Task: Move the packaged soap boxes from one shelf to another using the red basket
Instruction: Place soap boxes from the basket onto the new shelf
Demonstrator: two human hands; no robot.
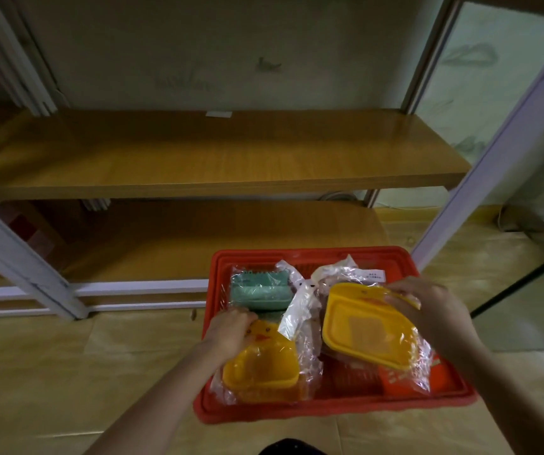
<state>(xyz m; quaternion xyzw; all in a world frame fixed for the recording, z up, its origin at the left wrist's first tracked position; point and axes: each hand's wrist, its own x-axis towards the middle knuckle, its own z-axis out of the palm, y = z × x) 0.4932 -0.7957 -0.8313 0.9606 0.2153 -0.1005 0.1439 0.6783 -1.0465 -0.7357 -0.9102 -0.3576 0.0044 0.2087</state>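
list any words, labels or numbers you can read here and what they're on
Nothing here is legible.
White label on a wrapped pack at the back of the red basket: print too small to read.
White tag on the upper shelf: blurred, no text made out.
White marks under the wrap by the yellow soap box in the right hand: blurred.

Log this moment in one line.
left grip: holds duck box | right grip: holds yellow box | green box: in red basket | basket: on floor
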